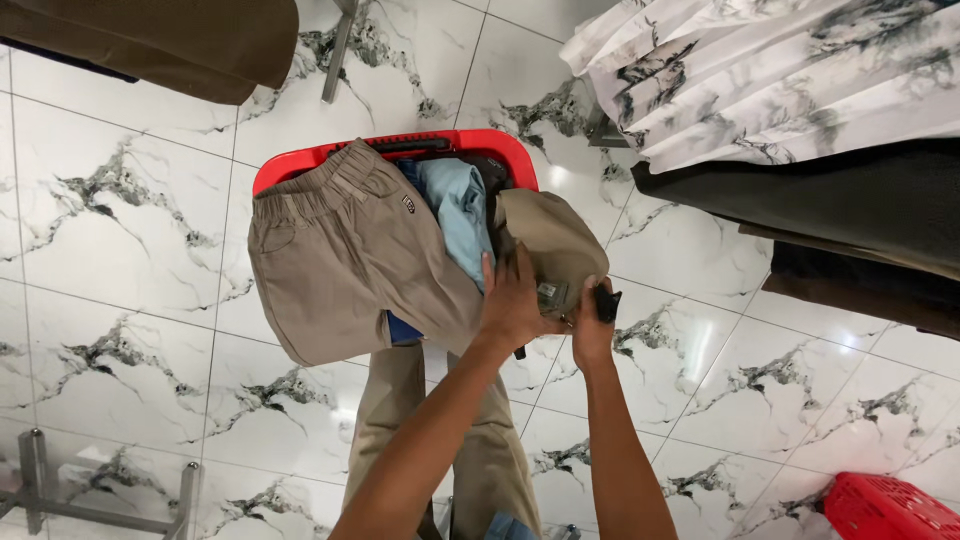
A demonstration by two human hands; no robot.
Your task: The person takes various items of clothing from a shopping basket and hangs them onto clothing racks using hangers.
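Khaki cotton trousers with an elastic waistband [340,265] are draping over the left side of the round red plastic basket [480,142], which is sitting on the white marble-veined tile floor [120,250]. At three o'clock from the trousers, a pale blue folded garment [458,215] is lying in the basket. We are pressing our left hand [515,300] flat, fingers spread wide, against a bundled olive-tan garment [550,240] at the basket's four o'clock edge. Our right hand [592,325], just beside the left at its three o'clock, is closing around the bundle's lower edge, near a small paper tag [549,292], and a small black object [606,302] is showing at its fingers; what that is we cannot tell. Further right, at two o'clock, grey-and-white marbled pleated fabric [780,70] is hanging above dark folded cloth [850,200]. At five o'clock, a second red basket [885,508] is peeking in.
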